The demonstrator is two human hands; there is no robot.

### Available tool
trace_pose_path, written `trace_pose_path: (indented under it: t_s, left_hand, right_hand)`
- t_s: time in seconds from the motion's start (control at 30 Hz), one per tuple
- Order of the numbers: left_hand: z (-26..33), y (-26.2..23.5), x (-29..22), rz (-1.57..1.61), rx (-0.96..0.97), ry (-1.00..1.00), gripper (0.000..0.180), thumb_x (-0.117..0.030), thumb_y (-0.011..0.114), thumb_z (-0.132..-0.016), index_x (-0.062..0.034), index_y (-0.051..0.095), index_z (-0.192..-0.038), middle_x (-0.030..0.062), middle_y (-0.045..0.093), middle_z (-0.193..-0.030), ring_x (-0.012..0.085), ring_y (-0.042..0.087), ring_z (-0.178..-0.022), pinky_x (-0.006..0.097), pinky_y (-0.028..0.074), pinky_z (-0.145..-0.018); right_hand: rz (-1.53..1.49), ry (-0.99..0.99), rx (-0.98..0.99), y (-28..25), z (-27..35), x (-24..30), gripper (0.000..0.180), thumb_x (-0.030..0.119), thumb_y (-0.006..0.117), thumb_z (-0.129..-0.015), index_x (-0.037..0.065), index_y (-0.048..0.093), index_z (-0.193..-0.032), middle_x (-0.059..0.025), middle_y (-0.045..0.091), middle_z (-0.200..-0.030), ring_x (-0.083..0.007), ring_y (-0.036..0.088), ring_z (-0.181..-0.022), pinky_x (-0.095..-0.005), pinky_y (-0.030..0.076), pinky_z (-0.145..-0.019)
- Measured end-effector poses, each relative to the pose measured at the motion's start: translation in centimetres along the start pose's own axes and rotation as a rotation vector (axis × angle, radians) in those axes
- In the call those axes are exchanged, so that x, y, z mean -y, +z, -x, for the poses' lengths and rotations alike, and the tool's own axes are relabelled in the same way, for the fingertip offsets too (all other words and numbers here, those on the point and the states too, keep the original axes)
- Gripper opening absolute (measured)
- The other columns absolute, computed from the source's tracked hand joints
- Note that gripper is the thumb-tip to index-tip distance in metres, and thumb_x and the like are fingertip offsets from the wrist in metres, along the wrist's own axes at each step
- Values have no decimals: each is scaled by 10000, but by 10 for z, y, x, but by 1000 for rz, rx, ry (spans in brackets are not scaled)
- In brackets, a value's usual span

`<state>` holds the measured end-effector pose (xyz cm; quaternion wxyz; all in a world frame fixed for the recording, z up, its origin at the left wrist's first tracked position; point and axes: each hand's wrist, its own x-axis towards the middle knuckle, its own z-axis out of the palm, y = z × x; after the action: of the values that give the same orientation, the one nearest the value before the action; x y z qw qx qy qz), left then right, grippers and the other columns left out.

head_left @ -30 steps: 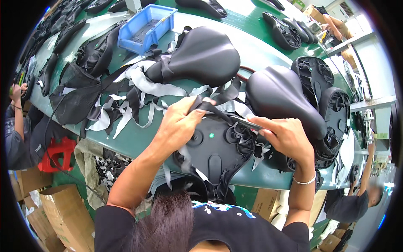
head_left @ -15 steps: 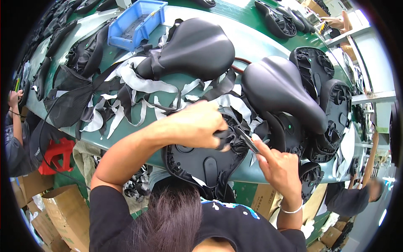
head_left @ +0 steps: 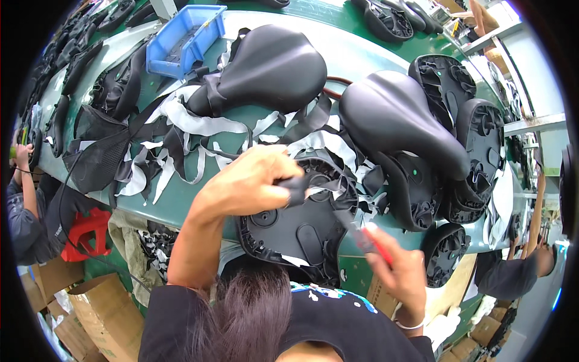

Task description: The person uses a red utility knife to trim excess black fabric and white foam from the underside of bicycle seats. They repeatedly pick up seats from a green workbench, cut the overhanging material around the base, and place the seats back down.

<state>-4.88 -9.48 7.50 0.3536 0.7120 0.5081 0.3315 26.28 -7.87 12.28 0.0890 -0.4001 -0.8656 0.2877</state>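
In front of me a black bicycle saddle (head_left: 283,232) lies underside up at the table's near edge, its plastic base showing. My left hand (head_left: 253,181) is closed around a bunched black strip of cover material (head_left: 292,188) above the saddle's left part. The strip stretches over the base toward the saddle's right rim. My right hand (head_left: 401,268) grips a red-handled utility knife (head_left: 365,238); its grey blade end is blurred and points at that right rim. Whether the blade touches the strip, I cannot tell.
Two saddles lie top up, one behind (head_left: 274,69) and one to the right (head_left: 401,117). More upturned saddles (head_left: 479,142) crowd the right side. Cut black and white scraps (head_left: 199,123) cover the table's middle. A blue bin (head_left: 181,45) stands at the back left. Other people work at both sides.
My left hand has pulled left with the black strip, drawing it away from the rim. My right hand has moved down with the utility knife, and its red handle now shows.
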Motion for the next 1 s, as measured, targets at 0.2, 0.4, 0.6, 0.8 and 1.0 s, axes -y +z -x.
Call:
trace_pose_path:
  t_s: [0.2,0.4,0.6,0.8,1.0]
  left_hand:
    - [4,13,2,106,-37,340,203,-140,758,-693,-42,599,-615,60,661,-1010,310,535,-1083,382,403,-921]
    - [-8,19,9,342,244,350,227,-145,720,-784,-26,556,-683,72,656,-824,238,645,-831,389,447,-743]
    - [-11,1,-5,465,-10,4,224,-153,657,-826,0,553,-699,77,538,-581,160,541,-523,311,401,-505]
    - [-7,5,6,1348,-557,304,194,-246,538,-895,-55,526,-863,-24,397,-554,113,339,-472,273,276,-461]
    - [11,-3,7,1342,-1047,213,290,-259,468,-902,-141,369,-656,-19,281,-510,111,248,-459,267,265,-515]
  right_hand:
    - [219,-197,-141,-17,-46,-13,503,42,689,-754,135,620,-1244,-48,635,-670,-198,558,-473,-292,433,-473]
    - [591,-312,111,-25,-69,5,508,116,705,-727,215,640,-1221,-29,458,-554,-198,432,-434,-321,343,-459]
    - [620,-204,205,-13,-43,13,551,113,703,-739,174,588,-1274,-56,481,-577,-225,498,-454,-363,369,-453]
    - [536,-11,124,13,-1,18,597,159,683,-775,167,511,-1347,-78,515,-542,-246,546,-423,-361,414,-418]
    - [183,62,36,31,19,15,589,91,692,-777,127,524,-1341,-80,650,-649,-239,598,-473,-332,449,-449]
